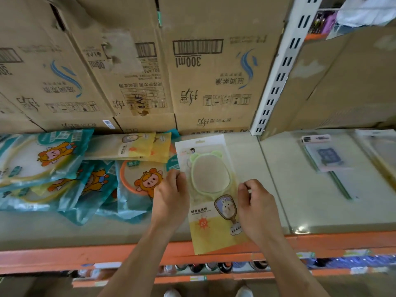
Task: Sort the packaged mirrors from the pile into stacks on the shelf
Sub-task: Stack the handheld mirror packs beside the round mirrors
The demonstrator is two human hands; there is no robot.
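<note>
The left grip (171, 196) and right grip (257, 209) pinch the side edges of a yellow packaged mirror (211, 183), whose near end overhangs the orange front edge of the shelf (64, 257). Left of it lies the pile (64, 174) of teal packaged mirrors. A yellow stack (137, 147) sits farther back, just before the cardboard boxes (203, 86).

Brown cardboard boxes (203, 82) back a pale shelf (246, 159) with an orange front rail (64, 257). A white slotted upright (278, 76) divides the bays. The blurred level below possibly holds bottles (214, 267).
</note>
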